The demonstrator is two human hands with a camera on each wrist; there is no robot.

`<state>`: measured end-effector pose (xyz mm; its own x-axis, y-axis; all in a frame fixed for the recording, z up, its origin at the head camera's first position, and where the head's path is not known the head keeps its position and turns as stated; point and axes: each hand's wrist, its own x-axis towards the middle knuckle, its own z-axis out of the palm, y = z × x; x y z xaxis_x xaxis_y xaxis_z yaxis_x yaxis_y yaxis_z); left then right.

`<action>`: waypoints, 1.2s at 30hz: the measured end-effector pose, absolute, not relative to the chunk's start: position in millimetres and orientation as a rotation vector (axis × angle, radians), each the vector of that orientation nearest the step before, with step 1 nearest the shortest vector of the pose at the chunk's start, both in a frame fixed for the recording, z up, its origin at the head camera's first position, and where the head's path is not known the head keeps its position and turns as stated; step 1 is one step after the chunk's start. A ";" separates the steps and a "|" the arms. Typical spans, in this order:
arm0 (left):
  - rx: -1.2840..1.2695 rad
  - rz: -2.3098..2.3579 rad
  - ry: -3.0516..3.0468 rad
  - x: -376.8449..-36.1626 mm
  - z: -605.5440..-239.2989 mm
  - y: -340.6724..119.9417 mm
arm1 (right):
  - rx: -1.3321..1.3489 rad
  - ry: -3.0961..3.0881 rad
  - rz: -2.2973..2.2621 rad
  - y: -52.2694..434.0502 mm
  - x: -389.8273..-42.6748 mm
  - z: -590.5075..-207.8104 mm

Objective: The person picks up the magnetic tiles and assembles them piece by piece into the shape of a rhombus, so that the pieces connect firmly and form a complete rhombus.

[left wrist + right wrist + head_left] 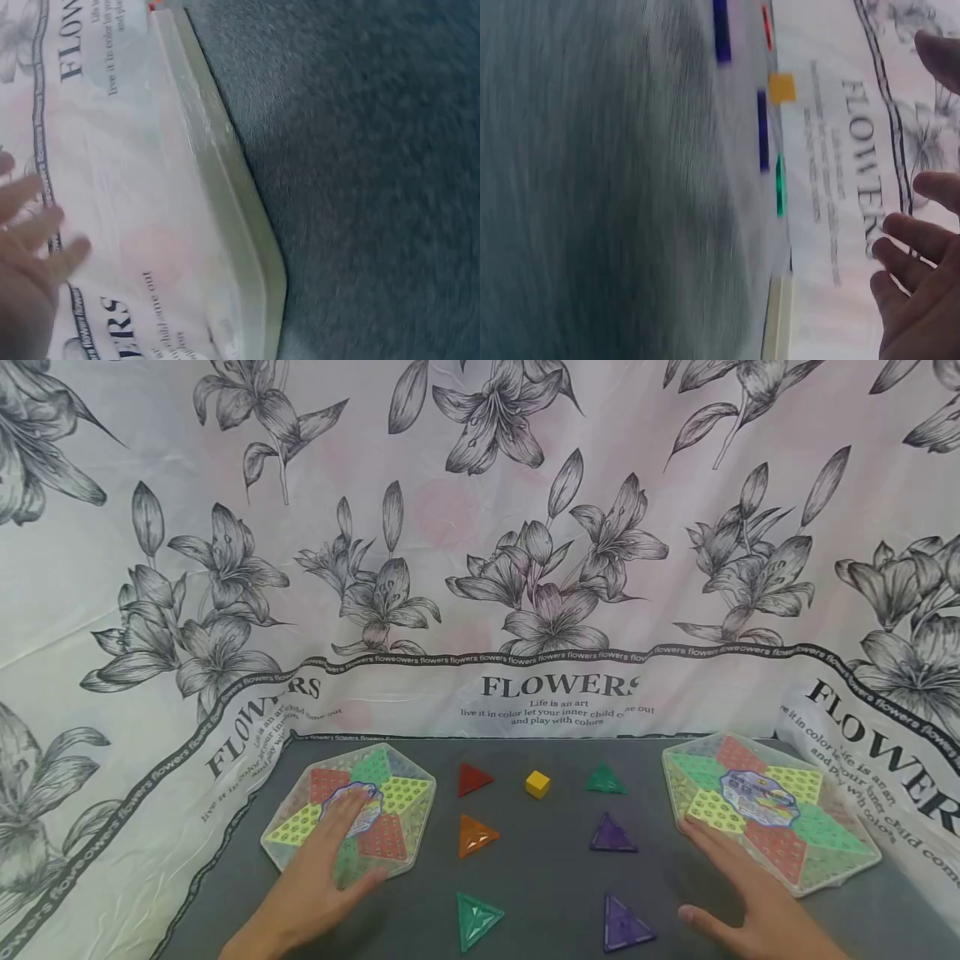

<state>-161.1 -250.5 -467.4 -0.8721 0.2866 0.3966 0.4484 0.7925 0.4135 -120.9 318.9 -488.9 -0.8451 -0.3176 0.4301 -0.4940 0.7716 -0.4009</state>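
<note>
My left hand [318,868] hovers with fingers extended over a clear hexagonal Chinese checkers box [405,797], overlapping its near part in the head view. At the near left edge of a second such box [832,835] is my right hand [750,902], fingers straight and thumb spread. Neither palm grips anything. In the left wrist view the fingers [69,259] are spread beside the box's pale side wall [225,165]. The right wrist view has the fingers [915,238] loosely apart, with a corner of the box [778,319] low in the picture.
Between the boxes, a yellow cube [537,785] sits among triangular tiles: red [472,779], orange [476,837] and green tile [477,922] on the left; another green tile [606,781] and two purple tiles [613,835] on the right. Flower-printed cloth [450,710] walls the grey table [547,877].
</note>
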 end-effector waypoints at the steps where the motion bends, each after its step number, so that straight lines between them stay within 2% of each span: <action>1: -0.581 -0.768 -2.653 -161.6 -467.1 -251.1 | 0.638 -2.628 0.762 314.6 -118.2 -486.6; 5: -0.659 -0.990 -2.593 -165.9 -467.2 -248.7 | 0.776 -2.580 0.883 297.9 -114.4 -484.3; 11: -0.809 -1.603 -2.431 -180.9 -470.6 -234.2 | 1.021 -2.421 1.012 271.2 -124.0 -490.8; 15: -0.826 -1.838 -2.363 -190.7 -473.3 -220.0 | 1.144 -2.363 1.106 249.7 -131.0 -496.7; 22: -0.899 -1.847 -2.378 -210.4 -477.6 -196.5 | 1.232 -2.468 1.292 213.8 -139.3 -509.8; 36: -0.784 -1.704 -2.611 -233.9 -481.8 -154.7 | 1.382 -2.610 1.513 136.7 -157.4 -525.4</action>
